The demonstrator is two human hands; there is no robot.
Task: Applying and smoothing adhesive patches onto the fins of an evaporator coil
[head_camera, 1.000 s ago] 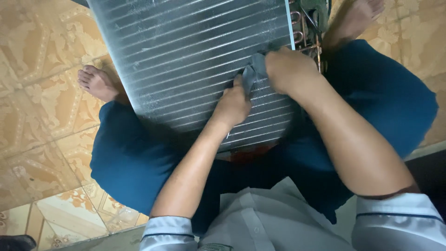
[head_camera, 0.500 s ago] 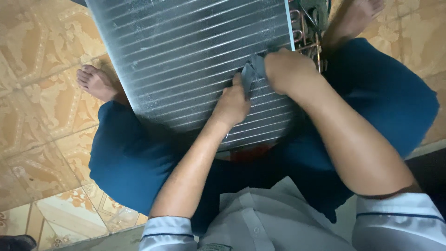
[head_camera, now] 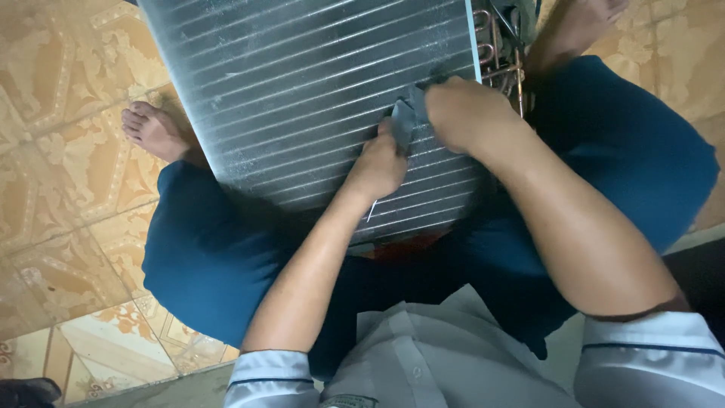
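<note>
- The floor (head_camera: 68, 113) at the left was tiled in tan and cream with an ornate pattern.
- 1 bare foot (head_camera: 155, 132) rested on those tiles, its toes just beside the left edge of the coil.
- The coil (head_camera: 317, 98), a wide grey finned panel with thin tubes running across it, lay tilted over the person's lap and filled the upper middle of the view.
- Blue trousers (head_camera: 204, 264) covered both legs, which were spread under and around the coil.
- The left hand (head_camera: 377, 166) lay on the coil's lower right part, fingers curled loosely down against the fins; a thin pale sliver showed under its wrist, and whether the hand gripped it could not be told.
- A small dark cloth (head_camera: 404, 121) sat on the fins, touching the left hand's fingertips and running under the right hand.
- The right hand (head_camera: 464, 113) was closed over the cloth near the coil's right edge, pressing it to the fins.
- Copper pipes (head_camera: 502, 53) bent in loops at the coil's right end, just beside the right hand.
- The other foot (head_camera: 578, 26) showed at the top right, beyond the pipes.
- A pale shirt (head_camera: 423, 355) with dark-trimmed sleeves filled the bottom.
</note>
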